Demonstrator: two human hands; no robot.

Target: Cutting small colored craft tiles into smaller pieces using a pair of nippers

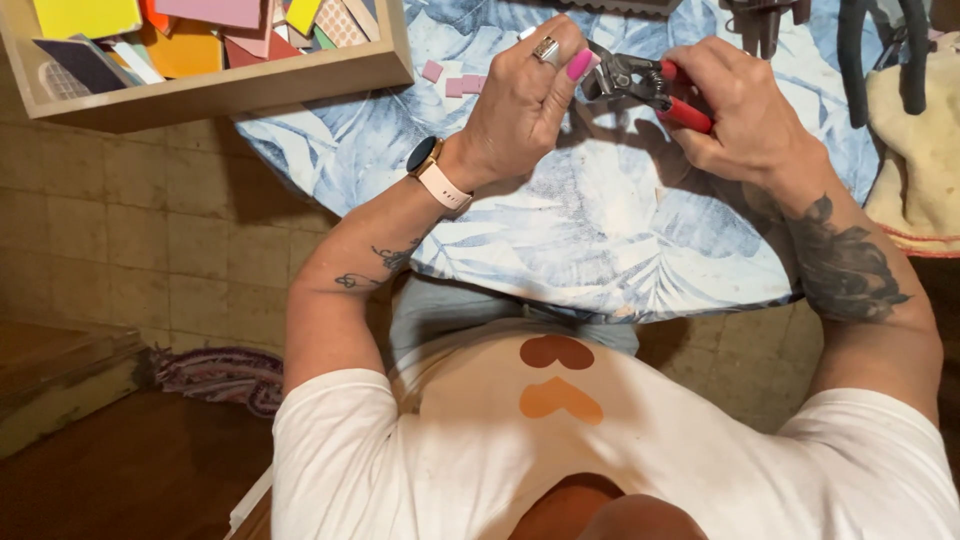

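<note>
My right hand [735,105] grips red-handled nippers [645,85] over a table covered in blue leaf-print cloth [610,230]. The dark jaws point left toward my left hand [525,95]. That hand wears a ring and a watch, and its fingertips are pinched together right at the jaws. Whatever small piece it may hold is hidden by the fingers. A few small pink tile pieces [455,82] lie on the cloth just left of my left hand.
A wooden tray [230,90] of coloured tile sheets sits at the table's top left. Dark tool handles [880,55] and a cream cloth [925,150] lie at the right edge. Tiled floor shows on the left, below the table's edge.
</note>
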